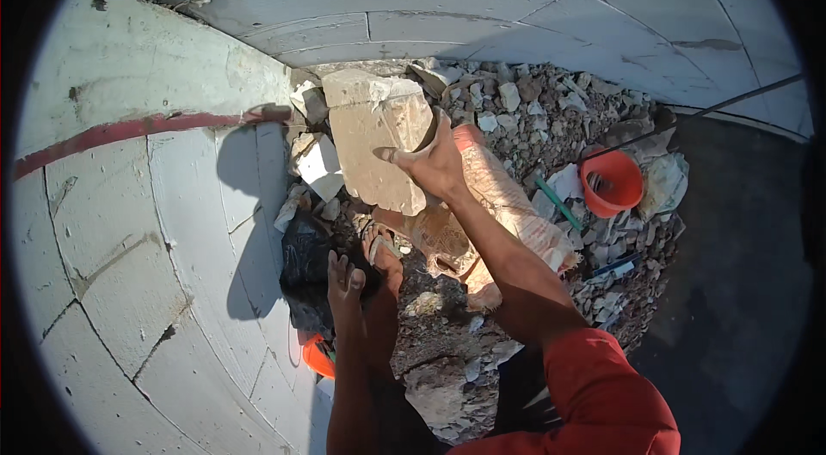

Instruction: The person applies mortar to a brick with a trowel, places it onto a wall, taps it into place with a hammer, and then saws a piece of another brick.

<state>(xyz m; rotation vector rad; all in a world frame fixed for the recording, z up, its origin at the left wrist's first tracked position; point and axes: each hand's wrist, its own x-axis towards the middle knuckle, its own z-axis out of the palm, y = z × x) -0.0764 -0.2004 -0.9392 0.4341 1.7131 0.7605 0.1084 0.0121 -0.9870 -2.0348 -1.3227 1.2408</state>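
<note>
A large broken block (370, 141), grey-tan with a flaky top edge, stands tilted over the rubble near the wall corner. My right hand (434, 161) grips its right edge, thumb across the face and the other fingers hidden behind. Lower and to the left, my left hand (346, 277) is raised with nothing in it, fingers partly bent and apart. Beside it lies a black plastic bag (303, 261). One of my feet (383, 250) rests just below the block. Under my right forearm is a crumpled woven sack (495, 184), pale with orange parts.
Loose rubble (533, 102) covers the ground along the back block wall (482, 3). At the right sit an orange-red bucket (613, 182), a green stick (557, 201) and a long dark rod (714, 107). Another block wall (112, 240) closes the left side. An orange object (318, 356) lies low by it.
</note>
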